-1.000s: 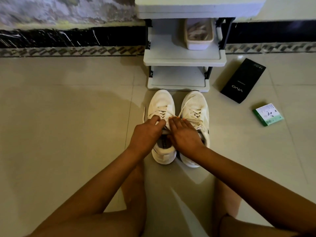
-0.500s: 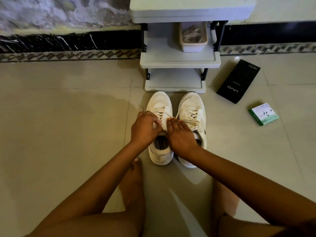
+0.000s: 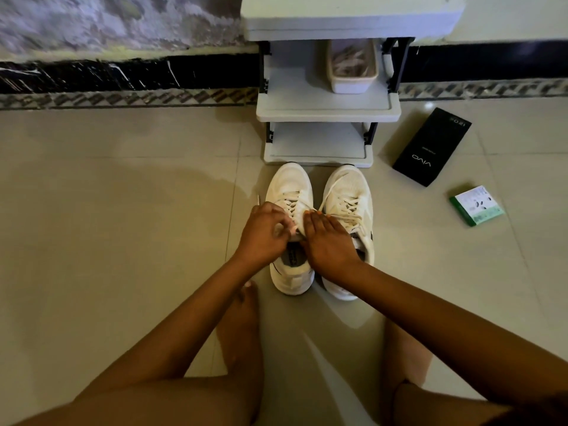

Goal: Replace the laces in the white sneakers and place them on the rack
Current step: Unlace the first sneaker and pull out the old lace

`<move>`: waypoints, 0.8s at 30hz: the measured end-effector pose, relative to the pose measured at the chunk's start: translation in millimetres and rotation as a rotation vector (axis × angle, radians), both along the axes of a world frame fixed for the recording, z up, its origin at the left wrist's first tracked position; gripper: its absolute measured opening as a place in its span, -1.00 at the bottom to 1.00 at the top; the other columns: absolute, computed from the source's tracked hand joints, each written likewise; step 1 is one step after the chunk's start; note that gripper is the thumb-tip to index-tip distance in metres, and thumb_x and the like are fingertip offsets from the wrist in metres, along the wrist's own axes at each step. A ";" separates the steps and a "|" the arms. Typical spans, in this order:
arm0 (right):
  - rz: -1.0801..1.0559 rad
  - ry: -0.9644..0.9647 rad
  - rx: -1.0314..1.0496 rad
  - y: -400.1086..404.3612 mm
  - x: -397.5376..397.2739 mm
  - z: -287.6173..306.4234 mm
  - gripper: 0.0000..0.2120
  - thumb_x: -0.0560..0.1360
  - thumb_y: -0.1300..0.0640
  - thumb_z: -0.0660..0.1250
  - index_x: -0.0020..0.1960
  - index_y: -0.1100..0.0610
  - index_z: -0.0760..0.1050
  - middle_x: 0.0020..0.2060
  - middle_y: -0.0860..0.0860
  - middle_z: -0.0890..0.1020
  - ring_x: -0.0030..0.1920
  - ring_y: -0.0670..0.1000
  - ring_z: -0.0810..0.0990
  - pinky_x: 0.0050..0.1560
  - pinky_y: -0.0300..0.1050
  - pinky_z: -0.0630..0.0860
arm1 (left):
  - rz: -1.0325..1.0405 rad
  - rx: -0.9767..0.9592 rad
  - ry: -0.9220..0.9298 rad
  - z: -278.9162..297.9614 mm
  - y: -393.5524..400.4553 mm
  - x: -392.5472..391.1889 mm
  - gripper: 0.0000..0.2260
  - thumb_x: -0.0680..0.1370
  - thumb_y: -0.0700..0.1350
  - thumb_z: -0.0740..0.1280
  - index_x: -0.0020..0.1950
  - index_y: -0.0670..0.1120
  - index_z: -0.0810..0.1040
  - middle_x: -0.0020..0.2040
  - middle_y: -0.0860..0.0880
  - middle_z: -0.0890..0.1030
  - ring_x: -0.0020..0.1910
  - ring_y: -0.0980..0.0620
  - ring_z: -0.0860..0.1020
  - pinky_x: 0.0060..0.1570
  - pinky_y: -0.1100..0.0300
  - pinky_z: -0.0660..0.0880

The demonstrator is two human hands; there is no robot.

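- My left hand (image 3: 263,238) pinched the lace (image 3: 295,210), hiding the left sneaker (image 3: 290,229)'s tongue.
- My right hand (image 3: 327,241) lay flat beside it, fingers straight.
- Both sneakers stood on the floor (image 3: 123,210), toes toward the rack (image 3: 325,115).

Both hands work the left sneaker (image 3: 289,192): left hand (image 3: 264,233) pinches its lace (image 3: 296,207), right hand (image 3: 327,241) lies flat at three o'clock, over the right sneaker (image 3: 350,192); rack (image 3: 325,112) at twelve.

Left hand (image 3: 265,233) curled — right hand (image 3: 329,241) flat
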State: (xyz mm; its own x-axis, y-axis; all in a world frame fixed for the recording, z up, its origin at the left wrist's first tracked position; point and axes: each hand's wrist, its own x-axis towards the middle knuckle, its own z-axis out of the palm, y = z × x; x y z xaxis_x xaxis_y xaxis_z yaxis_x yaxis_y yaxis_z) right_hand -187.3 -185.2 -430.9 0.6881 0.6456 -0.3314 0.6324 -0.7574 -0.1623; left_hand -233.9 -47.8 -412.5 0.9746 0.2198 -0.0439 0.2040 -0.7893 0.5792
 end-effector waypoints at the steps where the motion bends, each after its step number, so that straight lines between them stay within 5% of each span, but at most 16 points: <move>1: 0.001 0.003 -0.005 0.5 -0.1 -0.2 -0.44 0.66 0.00 -0.05 0.53 0.25 -0.11 0.51 0.20 0.07 0.52 0.12 0.05 0.48 -0.06 -0.10 | 0.044 -0.134 0.047 1.8 0.2 3.4 -0.93 0.48 -0.23 0.37 -0.08 -0.20 0.63 0.05 -0.09 0.52 0.14 -0.04 0.44 0.10 0.22 0.33; 3: 0.002 0.009 -0.009 1.3 -0.3 -0.7 -0.44 0.65 0.00 -0.05 0.53 0.24 -0.12 0.52 0.19 0.07 0.52 0.11 0.05 0.48 -0.07 -0.10 | 0.078 -0.276 0.042 2.1 -0.4 1.7 -0.94 0.49 -0.25 0.38 -0.07 -0.22 0.62 0.00 -0.06 0.49 0.11 -0.07 0.50 0.14 0.17 0.41; 5: -0.003 0.007 -0.014 1.1 0.1 -1.8 -0.44 0.66 -0.02 -0.06 0.53 0.24 -0.13 0.52 0.18 0.07 0.52 0.10 0.05 0.49 -0.07 -0.10 | 0.009 -0.214 0.035 -0.4 1.3 -5.5 -0.91 0.48 -0.23 0.39 -0.04 -0.19 0.64 0.02 -0.07 0.50 0.11 -0.08 0.50 0.14 0.08 0.45; 9: -0.002 0.009 -0.024 0.8 -0.2 -0.4 -0.43 0.65 -0.03 -0.07 0.53 0.25 -0.14 0.52 0.18 0.06 0.52 0.10 0.05 0.48 -0.07 -0.11 | -0.229 0.414 -0.055 -8.0 11.3 -16.8 -0.82 0.42 -0.13 0.45 0.01 -0.01 0.67 0.02 -0.05 0.59 0.00 -0.10 0.54 -0.10 0.07 0.44; 11: -0.003 0.016 -0.028 0.7 -0.9 1.5 -0.42 0.65 -0.04 -0.07 0.53 0.24 -0.15 0.52 0.18 0.05 0.52 0.10 0.04 0.49 -0.07 -0.11 | -0.229 0.519 -0.114 -9.8 10.5 -21.5 -0.85 0.32 -0.12 0.51 -0.13 0.00 0.69 -0.10 -0.03 0.62 -0.16 -0.09 0.57 -0.27 0.13 0.45; 13: -0.001 0.015 -0.032 0.7 -0.8 1.8 -0.42 0.65 -0.04 -0.07 0.53 0.24 -0.15 0.52 0.18 0.04 0.52 0.10 0.03 0.49 -0.07 -0.11 | -0.182 0.452 -0.098 -9.8 6.2 -21.1 -0.89 0.37 -0.12 0.50 -0.12 -0.04 0.69 -0.07 -0.04 0.60 -0.11 -0.08 0.55 -0.23 0.12 0.45; 17: -0.008 0.017 -0.024 -0.1 0.4 0.5 -0.42 0.65 -0.05 -0.09 0.53 0.26 -0.13 0.52 0.19 0.06 0.52 0.10 0.06 0.48 -0.08 -0.09 | 0.035 -0.175 0.045 9.3 1.6 -3.8 -0.88 0.46 -0.19 0.42 -0.04 -0.17 0.66 -0.04 -0.01 0.50 -0.04 0.03 0.48 -0.10 0.37 0.37; 19: -0.011 0.018 -0.018 -0.4 0.0 0.8 -0.43 0.65 -0.05 -0.10 0.53 0.25 -0.13 0.52 0.19 0.07 0.52 0.10 0.06 0.48 -0.08 -0.08 | 0.074 -0.292 0.075 14.0 -1.6 -3.4 -0.88 0.45 -0.19 0.44 -0.04 -0.17 0.66 -0.07 0.01 0.49 -0.08 0.05 0.50 -0.16 0.48 0.36; 21: -0.004 0.010 -0.021 -0.8 -0.2 0.5 -0.43 0.65 -0.05 -0.10 0.53 0.26 -0.13 0.52 0.19 0.07 0.52 0.10 0.06 0.48 -0.08 -0.09 | 0.031 -0.190 0.061 10.4 -2.9 -9.8 -0.86 0.47 -0.14 0.42 0.00 -0.11 0.66 -0.03 0.01 0.50 -0.02 0.01 0.52 -0.07 0.36 0.40; 24: 0.008 0.011 -0.003 -1.4 -0.4 0.0 -0.43 0.65 -0.01 -0.05 0.52 0.29 -0.11 0.51 0.23 0.08 0.51 0.14 0.09 0.49 -0.04 -0.06 | -0.129 0.221 0.064 1.0 -2.4 -20.5 -0.77 0.49 -0.10 0.39 0.13 0.06 0.63 0.12 -0.02 0.50 0.10 -0.03 0.48 0.01 0.16 0.39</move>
State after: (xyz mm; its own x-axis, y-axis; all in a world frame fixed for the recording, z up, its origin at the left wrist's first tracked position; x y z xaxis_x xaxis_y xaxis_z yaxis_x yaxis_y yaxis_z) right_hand -187.7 -186.5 -430.9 0.6789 0.6501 -0.3413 0.6368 -0.7527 -0.1671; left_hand -254.4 -50.2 -411.4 0.9920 0.1046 -0.0708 0.1237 -0.9170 0.3792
